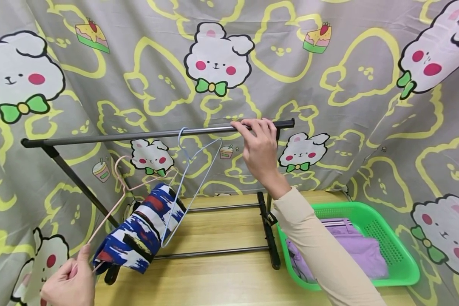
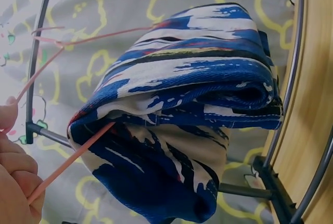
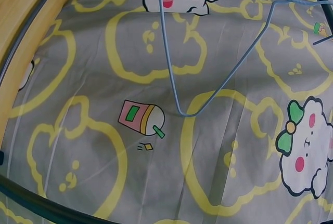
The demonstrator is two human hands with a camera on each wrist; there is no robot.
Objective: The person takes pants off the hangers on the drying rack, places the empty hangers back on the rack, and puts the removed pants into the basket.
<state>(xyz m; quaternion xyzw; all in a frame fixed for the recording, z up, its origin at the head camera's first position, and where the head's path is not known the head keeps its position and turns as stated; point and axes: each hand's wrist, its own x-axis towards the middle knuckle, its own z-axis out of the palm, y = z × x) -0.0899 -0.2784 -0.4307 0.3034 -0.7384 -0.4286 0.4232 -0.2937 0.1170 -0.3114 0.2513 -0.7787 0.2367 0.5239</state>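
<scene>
The left hand [image 1: 70, 280] pinches a pink hanger [image 1: 106, 213], a blue patterned garment [image 1: 139, 231] folded over it toward the desk's left edge. The right hand [image 1: 261, 148] curls over the rack [image 1: 137, 137]'s top bar, which carries 1 blue hanger [image 1: 189, 161]. Toward the wood-grain desk [image 1: 229, 229]'s right edge sits a green basket [image 1: 403, 277] of purple clothing [image 1: 367, 255]. Grey curtain [image 1: 279, 106] surrounds, printed with rabbits and green-labelled cups.

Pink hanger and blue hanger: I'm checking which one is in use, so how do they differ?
Support: the pink hanger is held by the left hand, while the blue hanger hooks over the rail.
Load: the pink hanger carries a patterned garment; the blue hanger is bare.
Shared: both are thin, with a curved hook.
</scene>
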